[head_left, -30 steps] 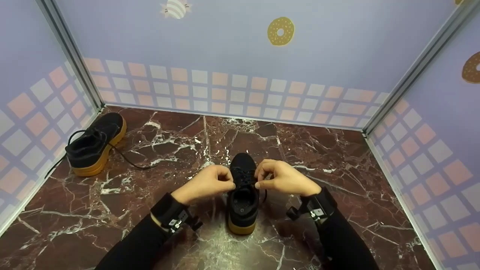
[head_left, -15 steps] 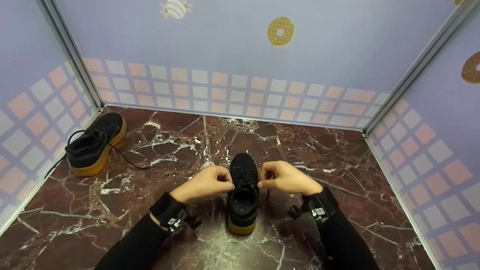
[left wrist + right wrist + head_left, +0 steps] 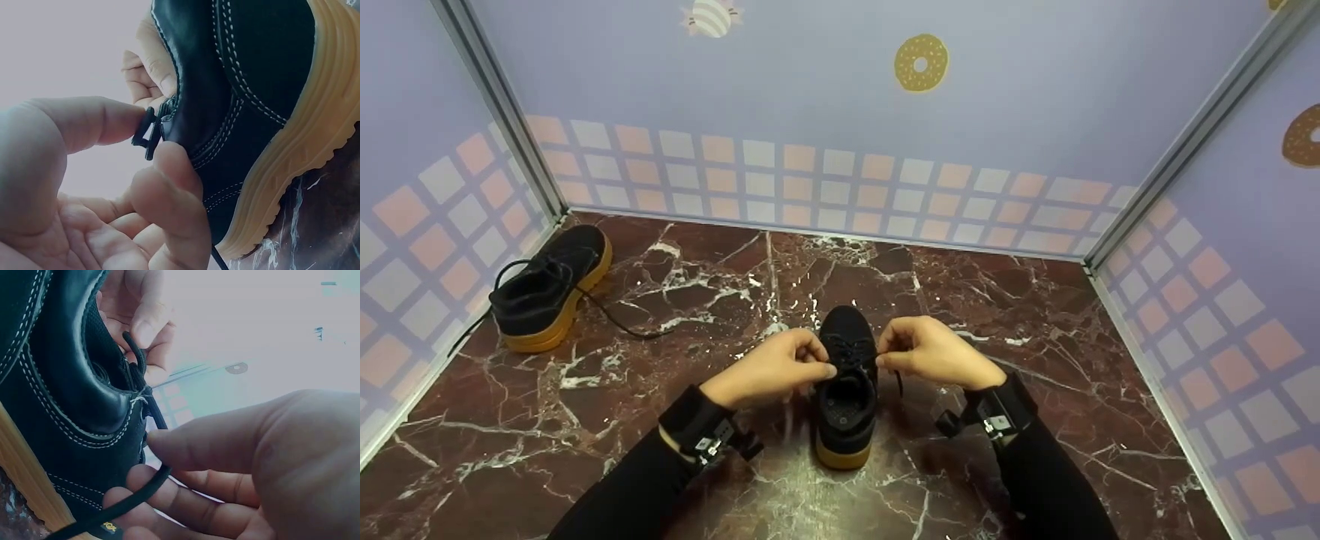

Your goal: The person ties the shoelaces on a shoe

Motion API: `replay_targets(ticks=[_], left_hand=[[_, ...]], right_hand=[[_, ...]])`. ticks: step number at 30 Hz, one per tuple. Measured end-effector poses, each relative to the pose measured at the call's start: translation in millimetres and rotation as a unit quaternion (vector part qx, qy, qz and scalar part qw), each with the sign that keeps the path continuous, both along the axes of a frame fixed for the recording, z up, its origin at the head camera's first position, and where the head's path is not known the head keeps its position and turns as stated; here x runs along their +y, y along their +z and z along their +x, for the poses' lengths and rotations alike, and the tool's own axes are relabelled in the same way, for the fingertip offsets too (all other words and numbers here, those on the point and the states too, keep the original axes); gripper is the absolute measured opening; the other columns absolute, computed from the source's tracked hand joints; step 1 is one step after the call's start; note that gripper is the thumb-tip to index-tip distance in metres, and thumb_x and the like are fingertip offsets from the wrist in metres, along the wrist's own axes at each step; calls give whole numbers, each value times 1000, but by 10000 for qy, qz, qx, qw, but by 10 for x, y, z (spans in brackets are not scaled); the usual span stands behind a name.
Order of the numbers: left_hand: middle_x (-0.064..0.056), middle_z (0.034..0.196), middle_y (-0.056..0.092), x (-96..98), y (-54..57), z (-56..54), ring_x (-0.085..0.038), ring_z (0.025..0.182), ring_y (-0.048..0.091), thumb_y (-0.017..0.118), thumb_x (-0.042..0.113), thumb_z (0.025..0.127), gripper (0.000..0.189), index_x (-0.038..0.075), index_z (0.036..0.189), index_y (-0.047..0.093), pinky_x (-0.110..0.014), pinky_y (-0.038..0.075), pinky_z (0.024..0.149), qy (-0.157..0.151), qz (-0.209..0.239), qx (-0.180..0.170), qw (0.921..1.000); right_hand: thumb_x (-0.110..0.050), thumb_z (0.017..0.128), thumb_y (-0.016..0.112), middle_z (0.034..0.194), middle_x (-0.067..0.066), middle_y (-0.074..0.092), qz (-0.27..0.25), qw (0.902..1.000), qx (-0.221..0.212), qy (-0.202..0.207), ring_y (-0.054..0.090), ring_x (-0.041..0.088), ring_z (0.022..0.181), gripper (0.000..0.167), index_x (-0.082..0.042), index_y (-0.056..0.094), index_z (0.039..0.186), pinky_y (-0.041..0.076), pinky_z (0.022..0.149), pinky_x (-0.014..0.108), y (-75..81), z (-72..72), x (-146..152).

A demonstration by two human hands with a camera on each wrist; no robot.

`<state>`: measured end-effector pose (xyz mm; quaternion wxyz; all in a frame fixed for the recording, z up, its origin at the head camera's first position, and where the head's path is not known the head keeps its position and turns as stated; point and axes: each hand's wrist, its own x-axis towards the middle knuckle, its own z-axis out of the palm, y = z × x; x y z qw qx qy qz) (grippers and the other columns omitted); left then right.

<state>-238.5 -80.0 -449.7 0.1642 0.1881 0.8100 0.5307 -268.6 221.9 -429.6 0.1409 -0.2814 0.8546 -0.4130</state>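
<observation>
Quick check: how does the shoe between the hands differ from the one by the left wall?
Place: the centre shoe sits between the left hand and right hand; the corner shoe is touched by neither.
Pose: the centre shoe's toe points nearly straight at the back wall; the corner shoe's angles rightward.
Laces: the right hand holds a centre-shoe lace; a corner-shoe lace trails on the floor.
Both are black with yellowish soles.

Spare black shoe on the left, marbled brown surface, lilac wall, doughnut print
</observation>
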Motion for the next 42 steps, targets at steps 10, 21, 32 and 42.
replay_targets(ticks=[10, 21, 32, 42], left_hand=[[-4, 89, 70, 25, -6, -7, -16, 73, 62, 82, 34, 101, 26, 10, 104, 73, -30, 54, 62, 263, -136, 244, 9993], [-4, 91, 71, 32, -4, -1, -17, 72, 65, 81, 32, 102, 24, 9, 104, 74, -29, 54, 58, 181, -119, 119, 9997], [-2, 87, 71, 37, -9, -1, -16, 71, 64, 81, 30, 102, 22, 9, 103, 74, -28, 54, 57, 156, -118, 162, 9997], [-3, 86, 71, 40, -19, -1, -15, 69, 64, 81, 31, 101, 23, 9, 103, 74, -29, 54, 56, 162, -102, 153, 9997]], right_hand=[[-15, 99, 81, 86, -2, 76, 22, 9997, 191, -176, 65, 14, 69, 6, -13, 79, 105, 52, 59, 24, 17, 2, -21], [-14, 99, 81, 90, -3, 77, 275, 9987, 335, -264, 69, 13, 76, 4, -12, 80, 102, 55, 68, 26, -9, -30, 11], [-16, 98, 81, 84, -3, 74, 359, 9954, 305, -833, 65, 13, 69, 6, -13, 76, 98, 54, 63, 27, -47, -16, -44], [-12, 99, 78, 78, -1, 71, -36, 9916, 287, -1262, 61, 11, 59, 6, -11, 73, 96, 48, 52, 25, -159, -3, -202]])
